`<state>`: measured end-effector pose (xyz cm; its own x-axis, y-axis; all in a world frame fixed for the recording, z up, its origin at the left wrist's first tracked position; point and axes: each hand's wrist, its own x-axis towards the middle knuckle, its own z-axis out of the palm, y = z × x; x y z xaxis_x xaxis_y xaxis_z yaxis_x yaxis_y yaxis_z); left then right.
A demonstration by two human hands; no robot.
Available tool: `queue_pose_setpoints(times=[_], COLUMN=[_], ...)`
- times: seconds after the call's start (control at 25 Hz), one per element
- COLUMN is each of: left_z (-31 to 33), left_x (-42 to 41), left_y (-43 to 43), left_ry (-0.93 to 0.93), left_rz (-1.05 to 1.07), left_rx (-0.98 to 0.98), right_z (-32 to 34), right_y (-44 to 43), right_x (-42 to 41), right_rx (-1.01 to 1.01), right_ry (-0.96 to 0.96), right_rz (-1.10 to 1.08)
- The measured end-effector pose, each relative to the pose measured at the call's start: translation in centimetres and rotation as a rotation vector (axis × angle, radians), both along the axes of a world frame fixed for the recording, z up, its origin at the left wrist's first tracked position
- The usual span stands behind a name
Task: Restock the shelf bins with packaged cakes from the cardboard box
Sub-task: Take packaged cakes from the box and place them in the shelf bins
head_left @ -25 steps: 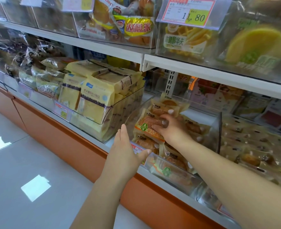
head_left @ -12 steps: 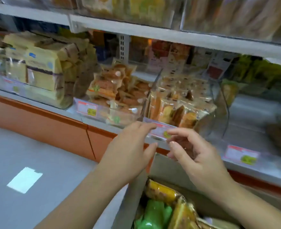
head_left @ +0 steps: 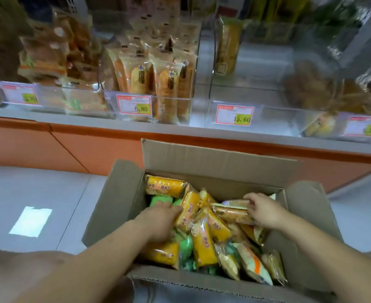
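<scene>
Ok, both hands down in box (head_left: 202, 158); left hand (head_left: 160, 219) fingers buried among packs (head_left: 204, 248), can't tell grip; right hand (head_left: 265, 209) fingers curled on one cake pack (head_left: 230, 214).

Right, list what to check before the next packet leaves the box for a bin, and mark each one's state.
1. The cardboard box is open, flaps folded out: ok.
2. Stock in the box: ok, orange packets and green packets fill it.
3. Grip of the right hand on the brown packet: cannot tell; fingers lie over it, thumb hidden.
4. Whether the left hand holds anything: cannot tell; its fingertips are buried among packets.
5. Room in the bin tagged 15.60: ok, only one upright packet at its back.
6. Brown packet matches that bin: cannot tell, labels blurred.
</scene>
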<state>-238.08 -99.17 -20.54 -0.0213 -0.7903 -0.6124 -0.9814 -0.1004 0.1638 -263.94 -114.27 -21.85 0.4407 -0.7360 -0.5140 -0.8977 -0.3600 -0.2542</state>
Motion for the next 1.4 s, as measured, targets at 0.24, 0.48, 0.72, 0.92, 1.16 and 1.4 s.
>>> queue_pose_setpoints(times=[0.24,0.48,0.72,0.92,1.16,1.4], left_z=[-1.1,-2.1,-2.5,-1.9,-0.3,1.3], left_x=[-1.7,-2.1,-2.2,-0.6,0.9,-0.6], left_y=[-0.7,-2.5,-2.0,-1.9,-1.4,-1.8], left_ry=[0.063,0.146,0.186,0.553,0.807,0.988], left_rz=[0.219,0.342,0.347,0.582,0.786,0.860], left_rx=[-0.114,-0.058,-0.066,-0.013,-0.048,0.056], right_z=[-2.0,-3.9,-5.6,-5.7,-1.4,0.6], right_y=[2.8,7.2,8.4,10.6,6.5,5.4], right_x=[0.9,6.5,5.5,5.6,2.7,1.1], right_rx=[-0.281,0.094,0.483,0.493,0.512,0.763], right_ry=[0.033,-0.085,-0.107,-0.347,-0.661,-0.953], right_rz=[0.199,-0.021,-0.339,-0.496,-0.836,-0.989])
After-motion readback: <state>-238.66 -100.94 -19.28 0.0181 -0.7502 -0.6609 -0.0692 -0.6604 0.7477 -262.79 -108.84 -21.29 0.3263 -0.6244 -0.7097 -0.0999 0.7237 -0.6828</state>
